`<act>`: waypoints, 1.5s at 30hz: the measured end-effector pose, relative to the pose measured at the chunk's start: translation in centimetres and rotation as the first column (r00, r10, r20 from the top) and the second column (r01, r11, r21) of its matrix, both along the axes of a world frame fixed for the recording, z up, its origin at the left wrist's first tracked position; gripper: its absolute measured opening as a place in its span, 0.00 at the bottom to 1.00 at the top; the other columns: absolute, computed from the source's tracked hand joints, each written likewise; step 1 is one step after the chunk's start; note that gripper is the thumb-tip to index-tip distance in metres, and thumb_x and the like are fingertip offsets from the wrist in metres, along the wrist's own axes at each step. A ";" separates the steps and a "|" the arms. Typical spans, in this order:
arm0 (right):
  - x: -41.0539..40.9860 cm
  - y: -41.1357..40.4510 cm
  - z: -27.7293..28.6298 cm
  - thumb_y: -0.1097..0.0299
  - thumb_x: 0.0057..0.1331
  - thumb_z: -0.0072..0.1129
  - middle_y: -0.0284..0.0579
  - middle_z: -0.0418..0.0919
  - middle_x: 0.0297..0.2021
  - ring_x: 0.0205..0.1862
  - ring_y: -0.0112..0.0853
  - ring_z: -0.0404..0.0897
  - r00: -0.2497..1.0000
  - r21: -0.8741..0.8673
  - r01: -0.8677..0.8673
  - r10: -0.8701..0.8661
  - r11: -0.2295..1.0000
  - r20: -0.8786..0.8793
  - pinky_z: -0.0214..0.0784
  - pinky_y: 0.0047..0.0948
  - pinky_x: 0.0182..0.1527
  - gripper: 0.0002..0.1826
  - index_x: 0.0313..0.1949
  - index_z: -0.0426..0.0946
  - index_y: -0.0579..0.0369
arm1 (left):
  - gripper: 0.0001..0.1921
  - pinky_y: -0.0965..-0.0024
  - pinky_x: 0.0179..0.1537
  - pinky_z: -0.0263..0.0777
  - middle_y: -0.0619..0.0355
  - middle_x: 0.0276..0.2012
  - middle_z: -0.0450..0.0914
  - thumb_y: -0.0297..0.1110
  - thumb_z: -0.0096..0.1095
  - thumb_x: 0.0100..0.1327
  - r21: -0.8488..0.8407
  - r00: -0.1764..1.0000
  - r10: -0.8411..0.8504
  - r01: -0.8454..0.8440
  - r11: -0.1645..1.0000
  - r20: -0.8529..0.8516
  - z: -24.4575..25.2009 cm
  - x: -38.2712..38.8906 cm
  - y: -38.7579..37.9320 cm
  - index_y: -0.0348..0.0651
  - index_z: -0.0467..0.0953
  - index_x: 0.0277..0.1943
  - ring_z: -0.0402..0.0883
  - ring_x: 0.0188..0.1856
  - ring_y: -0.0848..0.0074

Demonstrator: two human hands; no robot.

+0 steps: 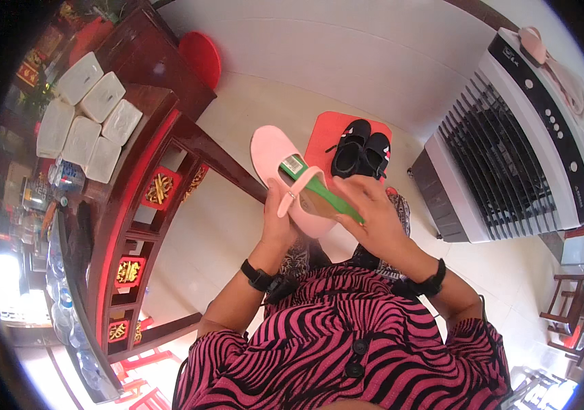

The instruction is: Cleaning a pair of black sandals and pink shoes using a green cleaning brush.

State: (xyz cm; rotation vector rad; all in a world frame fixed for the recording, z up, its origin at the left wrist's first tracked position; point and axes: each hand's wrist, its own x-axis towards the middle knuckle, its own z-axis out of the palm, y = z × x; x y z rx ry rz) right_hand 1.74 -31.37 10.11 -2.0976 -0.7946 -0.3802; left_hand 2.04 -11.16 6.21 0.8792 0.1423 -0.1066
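My left hand (277, 218) grips a pink Mary Jane shoe (271, 148) by its side, below the strap with its small buckle. Inside the shoe lies a green strip (322, 193) with a white printed label at its toe end; it runs back to the heel. The fingers of my right hand (374, 218) close on the heel end of this strip, at the shoe's rear edge. Beyond the hands, a pair of black shoes (356, 148) with small pink and white decorations rests on a red stool (325, 128).
A carved dark wooden table (169, 115) stands at left, bearing several white wrapped packs (84, 136), a can and bottles. An air cooler (507, 148) on casters stands at right. A red round object (201, 59) leans near the wall. Wooden chairs (576, 302) are at far right.
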 end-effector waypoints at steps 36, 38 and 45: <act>1.7 1.2 -2.3 0.75 0.67 0.48 0.56 0.74 0.52 0.50 0.49 0.75 0.962 0.156 0.026 0.018 0.987 -0.273 0.68 0.38 0.52 0.23 0.61 0.67 0.55 | 0.37 0.64 0.64 0.60 0.54 0.61 0.67 0.65 0.30 0.70 0.137 0.997 0.069 -0.073 0.988 0.034 0.6 0.1 -1.8 0.41 0.57 0.68 0.67 0.62 0.67; 1.0 0.8 -2.6 0.76 0.67 0.48 0.55 0.73 0.53 0.51 0.49 0.75 0.966 0.126 -0.003 0.036 0.992 -0.257 0.67 0.38 0.53 0.22 0.61 0.67 0.55 | 0.37 0.64 0.63 0.61 0.54 0.60 0.68 0.66 0.30 0.69 0.160 0.994 0.082 -0.092 0.983 0.068 1.2 0.6 -0.7 0.42 0.58 0.67 0.68 0.61 0.67; -1.3 -0.9 -3.4 0.72 0.66 0.51 0.56 0.77 0.47 0.49 0.51 0.77 0.985 0.125 -0.112 0.126 0.986 -0.116 0.69 0.41 0.52 0.20 0.58 0.72 0.53 | 0.39 0.60 0.62 0.63 0.52 0.60 0.68 0.67 0.26 0.69 0.064 0.965 0.246 -0.252 0.966 0.090 2.3 1.4 2.2 0.41 0.57 0.67 0.69 0.61 0.64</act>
